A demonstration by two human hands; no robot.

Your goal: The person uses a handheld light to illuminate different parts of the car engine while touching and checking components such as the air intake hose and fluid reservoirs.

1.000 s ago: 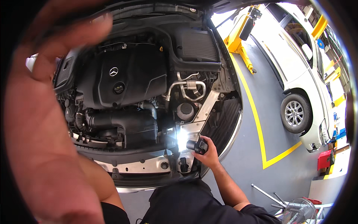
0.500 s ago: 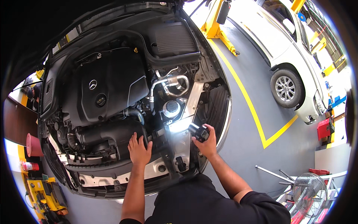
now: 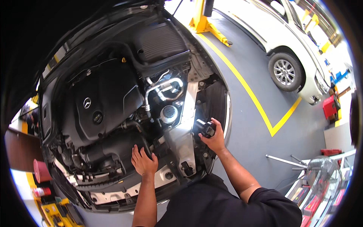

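Observation:
My right hand (image 3: 217, 140) is wrapped round a black flashlight (image 3: 205, 128), held above the right side of a car's open engine bay. Its light falls on bent silver pipes (image 3: 165, 87) and along a bare metal brace (image 3: 189, 102). A round pale reservoir cap (image 3: 169, 113) sits just left of that brace. Fingers spread, my left hand (image 3: 145, 162) lies at the front of the black plastic intake duct (image 3: 113, 145), holding nothing. Beyond the duct is the large black engine cover (image 3: 107, 102) with a round oil filler cap (image 3: 98, 117).
The raised hood (image 3: 22, 45) darkens the upper left. To the right, a white car (image 3: 261, 26) stands past a yellow floor line (image 3: 249, 92) and a yellow lift post (image 3: 202, 19). A fan (image 3: 321, 170) is at lower right, a pink bucket (image 3: 41, 170) at left.
The lit patch has moved from the metal beside the reservoir to the pipes farther back as the flashlight turned. My head view has shifted slightly; my left hand stays at the duct.

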